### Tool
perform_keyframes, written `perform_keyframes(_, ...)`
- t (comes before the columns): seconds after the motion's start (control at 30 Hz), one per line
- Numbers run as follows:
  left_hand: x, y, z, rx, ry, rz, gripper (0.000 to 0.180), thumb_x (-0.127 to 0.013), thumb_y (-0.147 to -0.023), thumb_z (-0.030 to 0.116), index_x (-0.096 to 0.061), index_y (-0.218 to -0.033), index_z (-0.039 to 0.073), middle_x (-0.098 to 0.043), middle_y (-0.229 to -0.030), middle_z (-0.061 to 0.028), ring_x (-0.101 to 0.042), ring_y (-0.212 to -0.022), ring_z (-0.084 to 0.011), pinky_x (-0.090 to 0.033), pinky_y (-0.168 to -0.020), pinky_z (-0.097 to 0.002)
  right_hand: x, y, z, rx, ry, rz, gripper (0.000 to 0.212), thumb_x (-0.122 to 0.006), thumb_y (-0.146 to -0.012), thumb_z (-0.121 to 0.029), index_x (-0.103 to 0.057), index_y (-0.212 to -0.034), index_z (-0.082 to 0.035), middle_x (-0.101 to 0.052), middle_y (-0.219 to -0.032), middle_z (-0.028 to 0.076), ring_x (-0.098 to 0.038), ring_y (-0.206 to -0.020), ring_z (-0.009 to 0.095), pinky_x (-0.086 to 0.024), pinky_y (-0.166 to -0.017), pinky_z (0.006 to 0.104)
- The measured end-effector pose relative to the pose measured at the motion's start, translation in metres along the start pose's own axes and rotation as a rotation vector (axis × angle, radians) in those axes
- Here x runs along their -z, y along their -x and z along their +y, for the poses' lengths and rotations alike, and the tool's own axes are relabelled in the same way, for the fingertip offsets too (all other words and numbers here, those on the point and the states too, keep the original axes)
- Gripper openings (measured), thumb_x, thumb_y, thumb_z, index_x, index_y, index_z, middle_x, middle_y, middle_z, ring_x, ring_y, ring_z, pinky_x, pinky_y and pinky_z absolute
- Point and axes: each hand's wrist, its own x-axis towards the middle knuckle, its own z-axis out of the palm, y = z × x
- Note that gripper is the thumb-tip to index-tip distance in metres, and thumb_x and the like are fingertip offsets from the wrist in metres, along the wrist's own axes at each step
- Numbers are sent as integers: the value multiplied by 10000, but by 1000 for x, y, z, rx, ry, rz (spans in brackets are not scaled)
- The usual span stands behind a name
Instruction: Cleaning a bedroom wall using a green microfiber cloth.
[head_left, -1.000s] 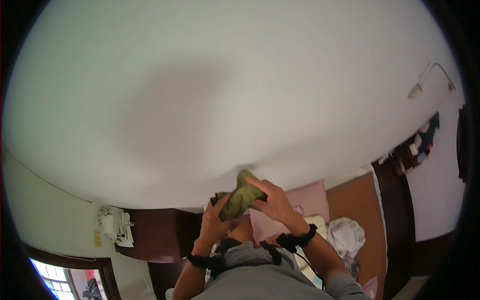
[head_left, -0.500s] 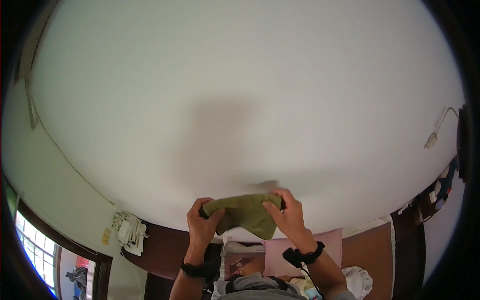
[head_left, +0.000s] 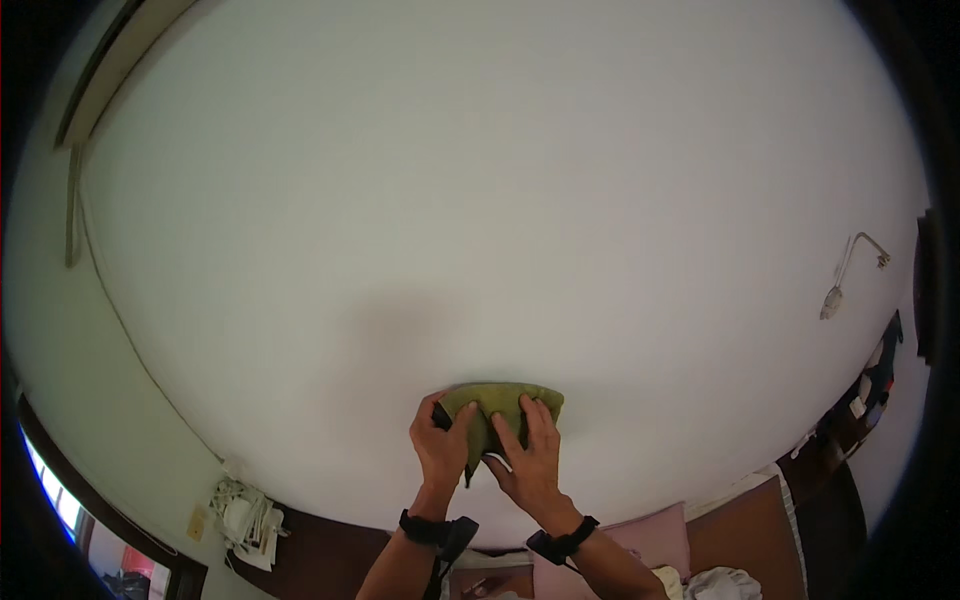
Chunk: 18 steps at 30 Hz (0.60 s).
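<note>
1. Green cloth (head_left: 512, 393): up in front of the white wall (head_left: 600, 220), between both hands, roughly centred L–R, low in view. Can't tell if it touches the wall.
2. Long axis runs approx. L–R; upper edge bows up slightly. A narrow tip hangs down b/w the hands, pointing at the wearer.
3. L hand (head_left: 440, 450): grasps the cloth's L end, thumb on near face, fingers round the outer edge.
4. R hand (head_left: 530, 465): fingers spread on near face, R of centre; thumb low, by the bottom edge. Can't tell if it pinches or just presses.
5. To handle it well, I'd say: keep L end pinned, smooth w/ R fingertips outward, keep upper edge taut & level, don't let the loose tip fold under.
6. Dark strap on each wrist, e.g. R strap (head_left: 565, 540).
7. Further out, below: pink pillow (head_left: 655, 535), brown mat (head_left: 745, 535), bunched white fabric (head_left: 725, 583); papers (head_left: 248, 515) far L.
</note>
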Motion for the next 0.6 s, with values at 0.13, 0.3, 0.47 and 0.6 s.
perform_keyframes(0.13, 9, -8, -4, 29, -27, -88, 314, -820, -886, 98, -690, -1130, -51, -762, -962, -123, -694, -841, -162, -568, -772, -319, -33, 4, 11, 34, 133, 4, 796, -883, -746, -126, -575, -1479, -155, -330, -1622, 294, -335, -1464, 519, -327, -1146, 604)
perform_keyframes(0.3, 17, -11, -6, -4, -20, -139, 377, -831, -865, 90, -679, -1179, -52, -754, -1062, -146, -714, -960, -192, -574, -883, -330, -45, -18, 11, 82, 218, 122, 607, -782, -847, -85, -619, -1431, -126, -384, -1632, 237, -348, -1509, 442, -281, -1178, 584)
perform_keyframes(0.47, 33, -11, -4, -187, -129, -128, 807, -835, -780, -6, -456, -1492, -3, -558, -1443, -204, -614, -1262, -302, -527, -1029, -388, -32, -70, 6, 253, 207, 132, 482, -710, -892, -36, -633, -1367, -69, -448, -1618, 162, -418, -1496, 357, -268, -1192, 579)
perform_keyframes(0.6, 31, 4, 13, -121, -16, -128, 924, -800, -819, -57, -272, -1575, 8, -582, -1355, -227, -637, -1231, -286, -559, -990, -378, -32, -92, 6, 377, 208, 146, 455, -680, -880, -10, -643, -1331, -54, -540, -1541, 127, -500, -1427, 340, -280, -1190, 559)
